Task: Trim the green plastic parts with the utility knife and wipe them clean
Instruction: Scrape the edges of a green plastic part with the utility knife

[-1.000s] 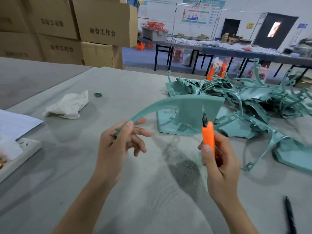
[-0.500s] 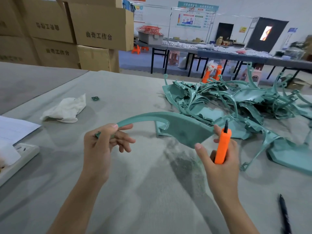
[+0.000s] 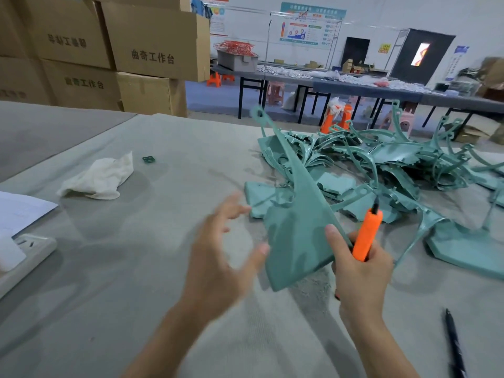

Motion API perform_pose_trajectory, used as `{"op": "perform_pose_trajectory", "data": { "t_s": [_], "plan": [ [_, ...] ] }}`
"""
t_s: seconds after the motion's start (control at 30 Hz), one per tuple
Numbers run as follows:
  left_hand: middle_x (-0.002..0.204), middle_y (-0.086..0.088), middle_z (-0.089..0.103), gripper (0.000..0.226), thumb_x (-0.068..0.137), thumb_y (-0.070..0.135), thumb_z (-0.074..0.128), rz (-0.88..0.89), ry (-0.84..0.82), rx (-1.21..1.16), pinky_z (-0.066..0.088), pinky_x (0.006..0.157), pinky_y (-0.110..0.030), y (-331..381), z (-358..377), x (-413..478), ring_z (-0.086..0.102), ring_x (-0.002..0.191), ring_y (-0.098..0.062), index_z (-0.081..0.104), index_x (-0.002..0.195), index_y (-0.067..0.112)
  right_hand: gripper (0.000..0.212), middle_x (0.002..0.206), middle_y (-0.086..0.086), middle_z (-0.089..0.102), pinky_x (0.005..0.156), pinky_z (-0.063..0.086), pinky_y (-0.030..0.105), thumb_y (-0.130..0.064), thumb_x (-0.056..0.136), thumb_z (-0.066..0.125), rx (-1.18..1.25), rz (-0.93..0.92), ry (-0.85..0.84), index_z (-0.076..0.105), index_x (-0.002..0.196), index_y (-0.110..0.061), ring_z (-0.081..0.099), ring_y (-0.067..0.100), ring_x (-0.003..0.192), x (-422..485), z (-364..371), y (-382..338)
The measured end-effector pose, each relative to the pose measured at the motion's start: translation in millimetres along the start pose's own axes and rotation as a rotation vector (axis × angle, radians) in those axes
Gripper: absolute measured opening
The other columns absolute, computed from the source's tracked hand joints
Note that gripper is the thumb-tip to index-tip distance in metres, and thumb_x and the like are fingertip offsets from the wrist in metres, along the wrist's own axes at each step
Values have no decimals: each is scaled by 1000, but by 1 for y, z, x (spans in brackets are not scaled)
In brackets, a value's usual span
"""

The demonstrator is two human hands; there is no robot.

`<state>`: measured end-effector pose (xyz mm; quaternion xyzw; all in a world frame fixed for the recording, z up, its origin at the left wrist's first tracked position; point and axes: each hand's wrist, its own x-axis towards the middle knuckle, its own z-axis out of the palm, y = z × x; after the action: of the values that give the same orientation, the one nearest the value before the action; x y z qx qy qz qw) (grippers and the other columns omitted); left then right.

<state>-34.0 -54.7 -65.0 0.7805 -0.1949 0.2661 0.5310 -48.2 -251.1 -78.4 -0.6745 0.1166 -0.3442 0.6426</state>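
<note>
Big grey felt-covered table [image 3: 131, 282] here, kinda scuffed, with a darker grubby patch and some crumbs right under the hands. The right hand [image 3: 360, 276] has its fingers wrapped round the orange utility knife [image 3: 366, 236], blade end pointing up, and its thumb pins the green plastic part [image 3: 297, 236] by the wide end. That part stands nearly upright off the table, its thin arm reaching up to a little ring at the top.

The left hand [image 3: 218, 257] is blurry, fingers spread apart and holding nothing. Its thumb is right beside the part's edge, but I can't tell if it's touching.

Behind that sits a messy pile of green parts [image 3: 381, 165] on the right half of the table. A crumpled white cloth [image 3: 98, 178] lies off to the left with a tiny green scrap [image 3: 148, 159] near it. There's a paper sheet [image 3: 21, 211] and a white power strip [image 3: 32, 249] at the left edge, and a black pen [image 3: 454, 342] at the lower right.

Room-wise: stacked cardboard boxes [image 3: 152, 42] at the back left, long dark tables [image 3: 354, 87] covered in stuff, orange stools [image 3: 218, 77], and a poster [image 3: 305, 28] on the white wall.
</note>
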Motion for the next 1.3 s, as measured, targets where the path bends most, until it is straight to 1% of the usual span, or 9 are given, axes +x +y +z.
{"op": "perform_pose_trajectory", "data": {
  "t_s": [0.1, 0.2, 0.3, 0.4, 0.6, 0.77, 1.0, 1.13, 1.3],
  "plan": [
    [147, 2, 43, 81, 75, 38, 66, 238, -247, 379, 24, 113, -26, 9, 33, -22, 37, 136, -14, 38, 145, 12, 54, 52, 1, 29, 49, 27, 32, -25, 83, 79, 72, 60, 0, 35, 54, -14, 28, 19, 51, -8, 10, -4],
    [146, -10, 45, 64, 82, 27, 51, 238, -231, 538, 39, 108, -37, 14, 45, -23, 42, 136, -24, 45, 141, 1, 53, 49, 0, 32, 41, 29, 24, -32, 78, 81, 82, 59, -137, 38, 52, -17, 31, 16, 45, -23, 22, -10],
    [123, -17, 64, 48, 78, 8, 53, 188, -65, 565, 58, 78, -37, 9, 36, -11, 67, 106, -29, 61, 124, -4, 28, 49, 2, 43, 41, 33, 19, -36, 72, 86, 132, 103, -429, 65, 67, -18, 37, 13, 41, -33, 30, -15],
    [85, -12, 74, 47, 68, -2, 70, 24, -26, 565, 49, 45, -27, -3, 15, -2, 68, 59, -28, 69, 114, 2, 25, 52, -2, 37, 42, 26, 19, -52, 75, 65, 165, 113, -599, 75, 84, -31, 32, 9, 42, -36, 33, -19],
    [67, -13, 65, 29, 97, 26, 49, -177, 42, 476, 32, 58, -32, -18, 0, 2, 59, 63, -38, 69, 110, 8, 44, 55, -5, 39, 48, 28, 31, -70, 86, 42, -86, -69, -641, 65, 91, -33, 35, 10, 48, -32, 27, -12],
    [89, -11, 72, 33, 98, 21, 51, -151, -26, 438, 43, 71, -37, -20, -1, -1, 63, 80, -35, 59, 131, 18, 63, 60, 11, 44, 53, 35, 48, -83, 85, 35, -323, -218, -739, 54, 83, -23, 42, 26, 52, -33, 23, -8],
    [84, -11, 75, 39, 79, 3, 69, -12, -88, 508, 50, 52, -28, -15, -2, -7, 68, 63, -30, 67, 118, 6, 46, 63, 0, 43, 52, 27, 16, -63, 96, 37, -378, -342, -745, 57, 85, -23, 38, 6, 53, -36, 19, -9],
    [75, -9, 73, 41, 77, 1, 70, -11, -62, 515, 42, 55, -28, -16, 0, -11, 66, 57, -28, 68, 118, 7, 29, 62, -9, 36, 52, 24, 17, -59, 97, 42, -360, -384, -756, 46, 79, -37, 34, 5, 53, -38, 18, -10],
    [68, -5, 71, 35, 77, 9, 64, 21, 0, 556, 41, 64, -28, -17, 4, -11, 64, 50, -23, 70, 112, 5, 32, 59, -2, 37, 51, 24, 16, -54, 97, 45, -345, -361, -746, 52, 79, -29, 34, 5, 50, -39, 17, -7]
  ]
}}
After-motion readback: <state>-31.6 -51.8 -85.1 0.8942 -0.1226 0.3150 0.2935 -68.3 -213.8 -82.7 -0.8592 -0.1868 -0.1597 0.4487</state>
